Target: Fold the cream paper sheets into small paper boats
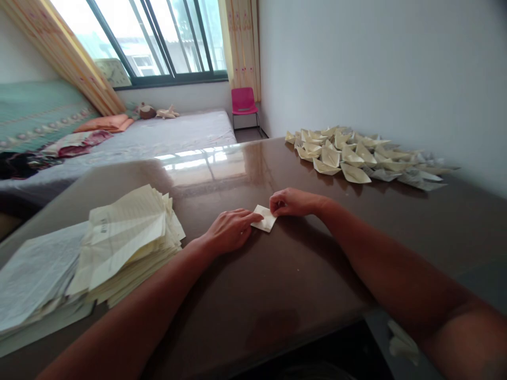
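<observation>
The left hand (232, 230), fingers loosely bent, reaches onto the folded paper (264, 220), though I can't tell if it grips, well in from the table (253, 287)'s near edge. That paper should be light, crisp, easily creased, best held by corners; the right hand (295, 202) seems to pinch its right one, fingertips closed.

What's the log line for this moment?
left hand: on folded paper; right hand: at its right corner; paper boats: right, near wall; paper stacks: left
</observation>
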The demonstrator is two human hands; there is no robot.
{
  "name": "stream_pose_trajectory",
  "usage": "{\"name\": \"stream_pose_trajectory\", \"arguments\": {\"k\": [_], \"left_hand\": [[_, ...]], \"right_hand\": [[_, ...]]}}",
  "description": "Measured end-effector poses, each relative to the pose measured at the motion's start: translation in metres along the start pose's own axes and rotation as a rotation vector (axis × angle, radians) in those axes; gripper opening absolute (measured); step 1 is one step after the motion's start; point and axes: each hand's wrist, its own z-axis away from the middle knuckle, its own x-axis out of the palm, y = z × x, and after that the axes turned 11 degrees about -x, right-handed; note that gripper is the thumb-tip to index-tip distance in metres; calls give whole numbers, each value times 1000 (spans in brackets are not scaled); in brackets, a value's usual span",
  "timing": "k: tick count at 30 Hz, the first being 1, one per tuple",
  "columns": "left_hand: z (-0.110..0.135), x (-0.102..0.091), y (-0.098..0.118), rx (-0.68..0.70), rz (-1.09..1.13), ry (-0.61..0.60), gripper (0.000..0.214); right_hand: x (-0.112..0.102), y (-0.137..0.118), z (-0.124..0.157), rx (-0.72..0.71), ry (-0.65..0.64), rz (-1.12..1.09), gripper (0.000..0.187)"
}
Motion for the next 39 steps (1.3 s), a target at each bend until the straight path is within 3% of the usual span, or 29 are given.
{"name": "stream_pose_trajectory", "arguments": {"k": [4,13,18,20,25,28,32,35,39], "left_hand": [[0,-4,5,37,-97,-23,49],[1,-13,11,80,-179,-85,44],[0,-11,9,100,-141,-67,42],[-1,-10,8,107,-139,-58,42],[-1,-9,8,92,-153,-49,38],[0,-8,6,86,-145,-16,32],[-1,-2,1,93,-145,47,29],[-1,1,-2,113,-182,69,30],[-1,3,-4,138,-230,85,30]], "right_hand": [[0,-1,0,2,4,13,14],[3,1,-1,-1,22,64,11],[21,1,-13,-82,215,246,35],[30,4,-21,-128,224,326,38],[44,12,-32,-37,245,410,42],[41,12,-26,-20,211,414,41],[20,6,-10,-38,242,352,42],[3,-1,-1,-178,140,125,24],[-5,-5,1,-241,-59,-33,34]]}}
